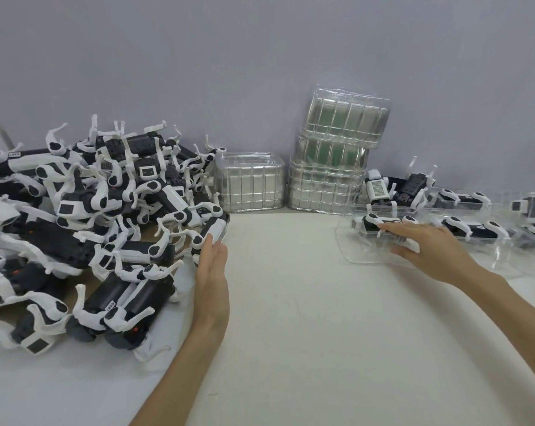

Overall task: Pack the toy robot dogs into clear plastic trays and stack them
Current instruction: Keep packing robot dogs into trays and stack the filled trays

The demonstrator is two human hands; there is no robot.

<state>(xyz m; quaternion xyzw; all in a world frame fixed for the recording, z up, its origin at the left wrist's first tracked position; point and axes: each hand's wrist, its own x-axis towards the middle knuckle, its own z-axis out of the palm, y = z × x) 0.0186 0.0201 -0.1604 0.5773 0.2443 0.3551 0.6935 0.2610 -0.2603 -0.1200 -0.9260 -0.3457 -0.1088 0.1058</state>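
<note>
At three o'clock, the right hand (429, 245) presses straight fingers on a toy dog (371, 222) in a clear tray (357, 256); at nine, the left hand (212, 272) touches the dog pile (91, 210) with straight fingers.

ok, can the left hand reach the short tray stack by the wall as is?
Probably yes. The left hand is open at the edge of the dog pile, holding nothing, and bare table lies between it and the short tray stack.
</note>
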